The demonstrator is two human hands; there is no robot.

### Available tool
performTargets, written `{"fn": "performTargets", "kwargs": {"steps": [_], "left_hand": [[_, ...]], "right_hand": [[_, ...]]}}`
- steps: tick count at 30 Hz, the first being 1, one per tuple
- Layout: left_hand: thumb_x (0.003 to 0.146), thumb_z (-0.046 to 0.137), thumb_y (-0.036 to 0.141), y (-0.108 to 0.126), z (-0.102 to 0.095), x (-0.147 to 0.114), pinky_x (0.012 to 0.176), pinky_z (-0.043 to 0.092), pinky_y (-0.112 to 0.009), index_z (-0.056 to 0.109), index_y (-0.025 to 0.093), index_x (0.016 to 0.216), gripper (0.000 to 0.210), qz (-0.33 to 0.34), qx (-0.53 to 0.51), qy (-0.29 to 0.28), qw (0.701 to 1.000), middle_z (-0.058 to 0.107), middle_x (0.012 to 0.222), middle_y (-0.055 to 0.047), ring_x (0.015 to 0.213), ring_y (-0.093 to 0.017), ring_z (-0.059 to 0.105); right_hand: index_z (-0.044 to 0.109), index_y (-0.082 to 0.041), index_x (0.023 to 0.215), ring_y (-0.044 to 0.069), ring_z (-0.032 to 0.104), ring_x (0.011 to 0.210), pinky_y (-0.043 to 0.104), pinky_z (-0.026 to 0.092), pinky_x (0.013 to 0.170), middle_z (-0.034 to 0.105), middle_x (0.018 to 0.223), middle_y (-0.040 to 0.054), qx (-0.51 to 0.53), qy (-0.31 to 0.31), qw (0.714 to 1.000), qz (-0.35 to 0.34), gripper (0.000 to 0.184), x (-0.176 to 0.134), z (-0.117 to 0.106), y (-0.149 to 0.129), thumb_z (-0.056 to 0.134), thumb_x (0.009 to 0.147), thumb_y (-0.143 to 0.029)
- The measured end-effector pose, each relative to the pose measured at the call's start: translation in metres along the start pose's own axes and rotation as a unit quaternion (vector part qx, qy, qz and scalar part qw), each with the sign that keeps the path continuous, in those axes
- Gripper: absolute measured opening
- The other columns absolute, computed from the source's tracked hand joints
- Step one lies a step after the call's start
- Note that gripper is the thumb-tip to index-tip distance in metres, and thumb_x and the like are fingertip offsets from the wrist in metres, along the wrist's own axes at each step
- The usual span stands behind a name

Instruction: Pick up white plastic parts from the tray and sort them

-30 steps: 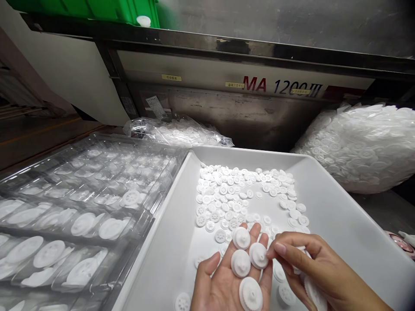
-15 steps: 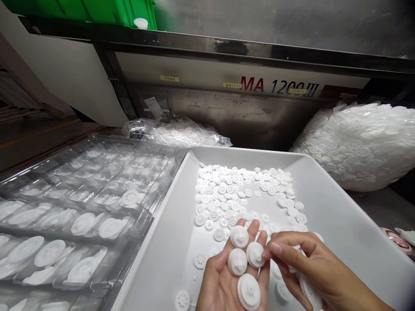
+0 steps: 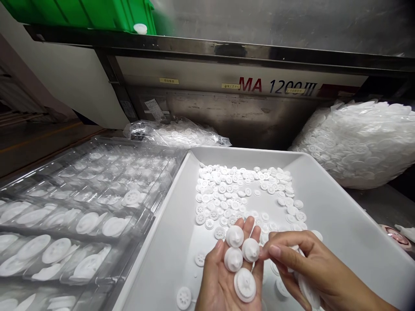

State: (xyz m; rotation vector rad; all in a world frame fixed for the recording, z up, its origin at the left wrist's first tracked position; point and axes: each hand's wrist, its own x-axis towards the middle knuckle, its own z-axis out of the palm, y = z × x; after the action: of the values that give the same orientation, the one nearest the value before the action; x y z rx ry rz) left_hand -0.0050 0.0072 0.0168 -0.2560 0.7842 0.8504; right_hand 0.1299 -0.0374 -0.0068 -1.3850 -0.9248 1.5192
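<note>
My left hand point(image 3: 227, 280) lies palm up over the near end of the white tray point(image 3: 327, 203), with several white plastic gears point(image 3: 238, 259) resting on its palm and fingers. My right hand point(image 3: 308, 270) sits just to its right, thumb and forefinger pinched at the gear nearest them. Under the right palm it cups a larger white disc point(image 3: 308, 291). Many loose small white gears point(image 3: 240, 192) are spread over the far half of the tray.
Clear plastic blister trays point(image 3: 81, 203) holding large white gears lie to the left. A big bag of white gears point(image 3: 359, 142) sits at the right, a smaller bag point(image 3: 175, 131) behind the tray. A steel machine front marked "MA 1200" stands behind, a green crate point(image 3: 84, 11) on top.
Both hands have drifted a little left and away from me over the tray. The gears stay on the left palm and the right fingertips stay pinched at them.
</note>
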Motion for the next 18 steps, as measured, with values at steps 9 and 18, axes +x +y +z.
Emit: {"fn": "performTargets", "kwargs": {"steps": [9, 18], "left_hand": [[0.091, 0.036, 0.015, 0.000, -0.007, 0.002, 0.072, 0.055, -0.030, 0.045, 0.018, 0.127, 0.037, 0.008, 0.041, -0.026, 0.999, 0.073, 0.100, -0.011, 0.094, -0.022, 0.067], [0.088, 0.035, 0.016, 0.001, -0.007, 0.009, 0.076, 0.055, -0.029, 0.046, 0.017, 0.125, 0.039, 0.065, 0.034, 0.023, 0.997, 0.065, 0.116, -0.015, 0.101, -0.022, 0.065]], "right_hand": [[0.074, -0.021, 0.083, -0.001, 0.045, 0.039, 0.011, 0.022, 0.031, 0.062, 0.078, 0.0020, -0.025, -0.042, 0.999, -0.011, 0.027, -0.003, 0.003, 0.000, 0.063, 0.081, -0.046], [0.073, -0.018, 0.076, -0.002, 0.044, 0.038, 0.013, 0.025, 0.036, 0.057, 0.070, -0.0010, -0.052, -0.048, 0.998, -0.006, 0.031, -0.002, 0.001, 0.001, 0.060, 0.083, -0.046]]}}
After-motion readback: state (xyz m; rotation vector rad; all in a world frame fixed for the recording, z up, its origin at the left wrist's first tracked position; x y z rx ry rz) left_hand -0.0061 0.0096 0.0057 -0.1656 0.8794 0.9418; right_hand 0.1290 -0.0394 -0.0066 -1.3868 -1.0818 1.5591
